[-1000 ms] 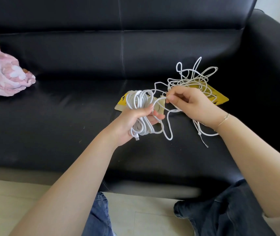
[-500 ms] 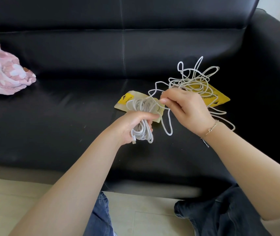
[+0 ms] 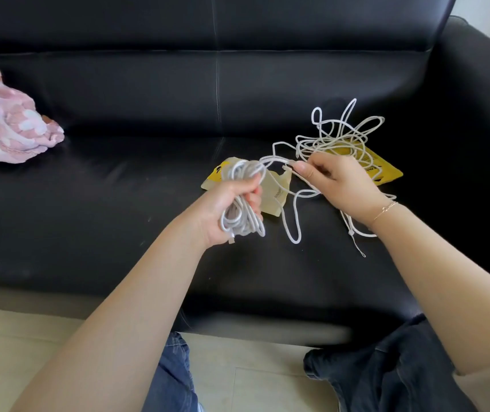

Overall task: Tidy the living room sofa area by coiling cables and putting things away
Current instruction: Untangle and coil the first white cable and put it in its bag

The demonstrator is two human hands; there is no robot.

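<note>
Left hand (image 3: pixel 228 209) grips a coiled bundle of white cable (image 3: pixel 242 200), fingers curled round the loops, held just above the black leather sofa (image 3: pixel 118 203) seat. Several loops stick out above the fist and hang below it; a connector end pokes out at the bottom of the bundle. Right hand (image 3: pixel 342 185) pinches a strand of the same cable between thumb and fingertips (image 3: pixel 301 167), other fingers curled; a thin bracelet (image 3: pixel 385 210) sits on that wrist. A short run of cable spans between the 2 hands. A slack loop droops under the right hand onto the seat. The uncoiled rest of the cable lies in a loose tangle (image 3: pixel 342 135) on the seat behind the right hand, near the sofa's right armrest. It lies partly on a yellow packet (image 3: pixel 383 171). A 2nd packet, beige with a yellow corner (image 3: pixel 276 191), lies flat on the seat under and behind the left hand. Pink patterned cloth (image 3: pixel 5 126) is bunched at the far left of the seat, well apart from the cable. Person's legs in dark trousers at the bottom edge, pale tiled floor (image 3: pixel 252 382) between them.
</note>
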